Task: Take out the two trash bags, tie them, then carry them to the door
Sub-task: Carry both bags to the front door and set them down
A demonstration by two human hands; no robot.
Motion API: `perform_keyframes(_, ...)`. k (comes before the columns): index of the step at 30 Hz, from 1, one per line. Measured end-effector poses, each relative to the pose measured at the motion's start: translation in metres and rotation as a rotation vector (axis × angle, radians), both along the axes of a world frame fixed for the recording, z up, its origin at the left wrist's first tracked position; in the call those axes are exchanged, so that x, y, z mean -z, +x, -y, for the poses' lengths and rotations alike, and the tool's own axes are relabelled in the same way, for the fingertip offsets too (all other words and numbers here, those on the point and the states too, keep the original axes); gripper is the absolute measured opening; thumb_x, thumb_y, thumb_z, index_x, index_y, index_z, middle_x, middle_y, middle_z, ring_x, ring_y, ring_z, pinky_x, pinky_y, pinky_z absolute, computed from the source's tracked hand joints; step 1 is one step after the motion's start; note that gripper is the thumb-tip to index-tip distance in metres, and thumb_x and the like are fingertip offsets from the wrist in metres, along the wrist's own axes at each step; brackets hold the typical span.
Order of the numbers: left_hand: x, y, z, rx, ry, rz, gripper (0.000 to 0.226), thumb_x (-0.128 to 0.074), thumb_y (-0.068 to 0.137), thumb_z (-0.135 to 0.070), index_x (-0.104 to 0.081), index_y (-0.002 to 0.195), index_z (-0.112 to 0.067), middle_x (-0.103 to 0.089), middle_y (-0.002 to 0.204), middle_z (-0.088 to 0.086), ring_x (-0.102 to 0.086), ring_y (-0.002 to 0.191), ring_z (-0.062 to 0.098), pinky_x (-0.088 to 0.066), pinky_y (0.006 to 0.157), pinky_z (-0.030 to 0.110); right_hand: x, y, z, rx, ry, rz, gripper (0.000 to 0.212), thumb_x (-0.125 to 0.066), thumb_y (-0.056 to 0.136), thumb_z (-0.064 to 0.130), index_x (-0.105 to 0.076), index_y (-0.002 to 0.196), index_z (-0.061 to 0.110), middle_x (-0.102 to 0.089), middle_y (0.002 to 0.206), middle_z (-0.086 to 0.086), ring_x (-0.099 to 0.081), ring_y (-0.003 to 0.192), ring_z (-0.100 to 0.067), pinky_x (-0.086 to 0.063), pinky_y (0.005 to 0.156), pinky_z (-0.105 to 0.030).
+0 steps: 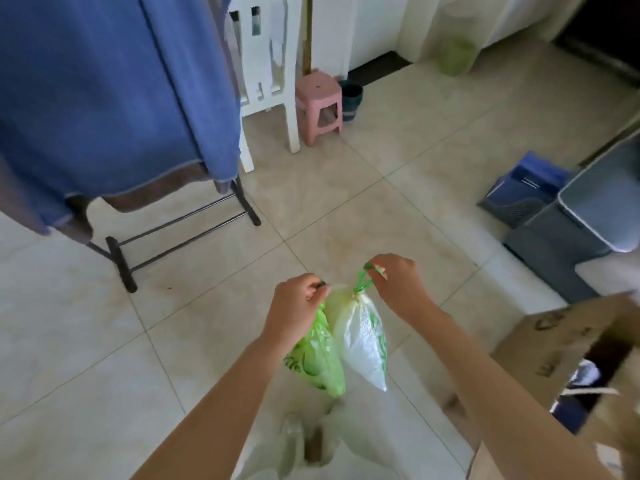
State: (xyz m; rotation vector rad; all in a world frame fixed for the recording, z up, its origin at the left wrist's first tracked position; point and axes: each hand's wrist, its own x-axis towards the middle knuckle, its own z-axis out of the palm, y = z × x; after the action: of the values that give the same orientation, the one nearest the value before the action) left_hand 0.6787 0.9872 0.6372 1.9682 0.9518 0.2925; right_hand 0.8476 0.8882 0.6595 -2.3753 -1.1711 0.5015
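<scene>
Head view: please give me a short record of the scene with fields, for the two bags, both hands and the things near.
left hand: holds the top of the green bag, grip closed
right hand: holds the green drawstring loop of the white bag
bags: both hang above the tiled floor, side by side
white bag neck: gathered shut
nearby: grey lidded bin right, cardboard box lower right, pink stool ahead

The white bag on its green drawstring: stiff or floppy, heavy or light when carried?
Probably floppy: the white bag hangs limp from the drawstring gripped by the right hand. Likely light, since it looks slim, not bulging. It may swing against the green bag.
</scene>
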Motion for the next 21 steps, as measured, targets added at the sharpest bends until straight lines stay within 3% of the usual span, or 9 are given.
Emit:
perform_keyframes(8,0.001,0.165,-0.086,0.068,0.068,0.005,0.015,-0.062,0.089,-0.022,-0.072,0.089,-0.01,-0.075,0.085,0.0,-0.069,0.08,0.007,-0.046,0.067,0.006,-0.013,0.15,-0.076,0.089,0.075,0.022,0.019,-0.055,0.091,0.008,-0.071,0.099,0.003,-0.072,0.1,-0.015,-0.064,0.094,-0.032,-0.045,0.084,-0.033)
perform_keyframes(16,-0.015,0.323,-0.16,0.048,0.172,0.05,0.014,-0.063,0.088,-0.02,-0.071,0.082,-0.01,-0.074,0.079,0.0,-0.067,0.075,0.007,-0.04,0.063,-0.001,-0.036,0.289,-0.143,0.116,0.172,0.009,0.019,-0.055,0.091,0.01,-0.071,0.097,0.004,-0.072,0.097,-0.012,-0.063,0.091,-0.026,-0.045,0.083,-0.028)
perform_keyframes(19,-0.016,0.384,-0.185,0.087,0.183,0.053,0.013,-0.064,0.088,-0.02,-0.07,0.081,-0.011,-0.074,0.079,0.001,-0.067,0.075,0.008,-0.041,0.064,0.003,-0.036,0.34,-0.16,0.173,0.173,0.038,0.018,-0.055,0.089,0.011,-0.072,0.093,0.004,-0.073,0.092,-0.011,-0.063,0.088,-0.026,-0.037,0.074,-0.021)
perform_keyframes(21,-0.014,0.424,-0.203,0.117,0.177,0.056,0.012,-0.065,0.088,-0.019,-0.069,0.08,-0.011,-0.073,0.078,0.002,-0.068,0.074,0.01,-0.043,0.065,0.007,-0.031,0.377,-0.172,0.22,0.172,0.039,0.017,-0.056,0.088,0.009,-0.071,0.09,0.002,-0.073,0.089,-0.013,-0.063,0.086,-0.028,-0.035,0.071,-0.024)
